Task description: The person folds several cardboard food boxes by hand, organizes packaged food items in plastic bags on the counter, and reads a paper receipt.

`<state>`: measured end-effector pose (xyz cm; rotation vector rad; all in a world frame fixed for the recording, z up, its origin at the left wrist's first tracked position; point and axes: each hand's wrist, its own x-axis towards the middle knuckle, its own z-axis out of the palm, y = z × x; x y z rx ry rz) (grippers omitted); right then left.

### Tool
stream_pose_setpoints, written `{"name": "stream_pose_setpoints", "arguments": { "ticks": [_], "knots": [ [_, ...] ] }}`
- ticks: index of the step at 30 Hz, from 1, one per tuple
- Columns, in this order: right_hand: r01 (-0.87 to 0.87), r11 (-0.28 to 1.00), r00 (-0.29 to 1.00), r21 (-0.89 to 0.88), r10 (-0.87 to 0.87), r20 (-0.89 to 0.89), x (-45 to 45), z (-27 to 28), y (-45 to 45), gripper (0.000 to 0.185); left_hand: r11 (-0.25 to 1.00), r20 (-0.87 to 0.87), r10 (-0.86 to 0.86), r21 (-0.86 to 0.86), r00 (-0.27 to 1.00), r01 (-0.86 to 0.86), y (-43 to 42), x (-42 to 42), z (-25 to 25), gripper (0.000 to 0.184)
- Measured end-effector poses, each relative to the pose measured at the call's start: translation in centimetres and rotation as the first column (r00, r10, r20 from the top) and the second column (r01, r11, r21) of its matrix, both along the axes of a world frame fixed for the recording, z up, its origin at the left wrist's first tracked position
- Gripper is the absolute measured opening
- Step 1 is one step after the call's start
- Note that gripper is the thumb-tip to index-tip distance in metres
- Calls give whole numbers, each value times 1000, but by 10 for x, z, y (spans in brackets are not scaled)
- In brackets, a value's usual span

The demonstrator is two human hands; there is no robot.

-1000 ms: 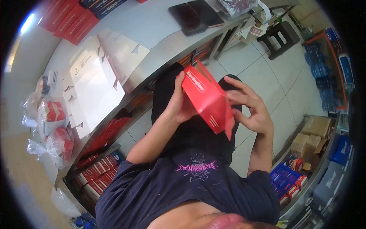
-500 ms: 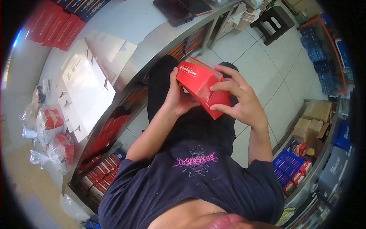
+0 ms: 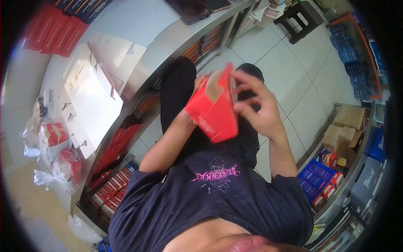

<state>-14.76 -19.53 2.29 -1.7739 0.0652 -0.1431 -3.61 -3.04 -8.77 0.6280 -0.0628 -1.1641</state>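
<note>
A red cardboard box (image 3: 215, 119), slightly blurred, is held above my lap with its open top and tan inside showing. My left hand (image 3: 196, 90) is closed round the box's far left side, most of its fingers hidden behind the card. At the box's right side, my right hand (image 3: 255, 101) has its fingers bent and apart, the fingertips beside a raised red flap; whether they touch it is unclear. Flat white die-cut card sheets (image 3: 94, 105) lie on the metal-edged table to the left.
Red boxes (image 3: 54, 33) are stacked on the table (image 3: 147, 31), with a dark phone (image 3: 189, 9) near its edge. Plastic-wrapped red packs (image 3: 67, 166) sit at left. A black stool (image 3: 299, 21) stands on the tiles. Cartons (image 3: 350, 117) and a blue basket (image 3: 315, 178) are at right.
The red box has turned and tilted so its open top faces up toward the camera. My right fingers have drawn back from the end they were pressing, and a flap now stands up.
</note>
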Motion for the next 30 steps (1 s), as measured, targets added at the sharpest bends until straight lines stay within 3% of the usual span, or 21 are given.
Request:
{"name": "stream_pose_setpoints", "arguments": {
  "ticks": [1,2,3,5,6,7,9,10,11,12,13,14,15,16,18,20,23,25,30],
  "knots": [
    [148,983,988,107,-151,20,4,-10,5,63,1000,-20,-12,3,1000,12,2,-1,-3,71],
    [146,983,989,108,-148,15,8,-23,8,63,1000,-25,-10,5,1000,10,7,-3,2,71],
    [202,975,978,94,-206,31,10,-37,11,61,958,-258,-244,-216,935,191,15,-7,8,69],
    [254,964,965,83,-258,45,8,-57,16,60,841,-305,-349,-520,886,152,23,-19,10,67],
    [168,927,986,335,-165,-39,3,-65,20,57,749,-310,-420,-649,853,134,27,-24,11,66],
    [99,814,994,572,-51,-98,-1,-69,24,56,709,-678,-492,-676,547,-200,35,-27,4,67],
    [138,828,986,543,-64,-152,-14,-72,25,54,690,-830,-551,-513,88,-511,52,-25,-11,67],
    [178,844,976,507,-85,-200,-21,-74,24,53,843,-848,-273,-438,454,-311,59,-18,-9,72],
    [203,843,974,498,-120,-193,-27,-69,23,48,957,-636,-31,-241,771,-160,66,-11,-6,79],
    [216,836,970,504,-124,-209,-33,-71,19,48,995,-250,98,26,963,-95,70,-9,-4,85],
    [223,875,971,429,-161,-177,-38,-73,13,47,963,-66,263,76,963,-258,74,-13,0,95],
    [234,907,970,349,-193,-148,-44,-74,12,46,964,-80,256,94,963,-249,79,-19,2,95],
    [268,896,957,354,-205,-204,-51,-72,14,45,959,287,205,133,936,-251,83,-26,4,97],
    [284,889,951,360,-213,-226,-57,-75,18,45,953,613,105,163,783,-256,87,-33,8,99],
    [301,914,944,273,-245,-221,-65,-80,24,44,966,817,-71,198,572,-163,94,-42,14,98],
    [330,912,934,245,-277,-227,-71,-90,31,42,947,759,-72,256,647,-195,93,-54,11,74],
    [394,907,918,150,-379,-118,-77,-101,38,39,941,767,-14,228,641,-252,94,-63,1,57],
    [442,836,895,325,-433,-102,-82,-102,44,31,942,779,33,185,626,-280,94,-66,-7,54],
    [422,804,904,418,-411,-122,-88,-102,42,20,940,777,62,166,627,-299,97,-66,-7,47]
  ]
}}
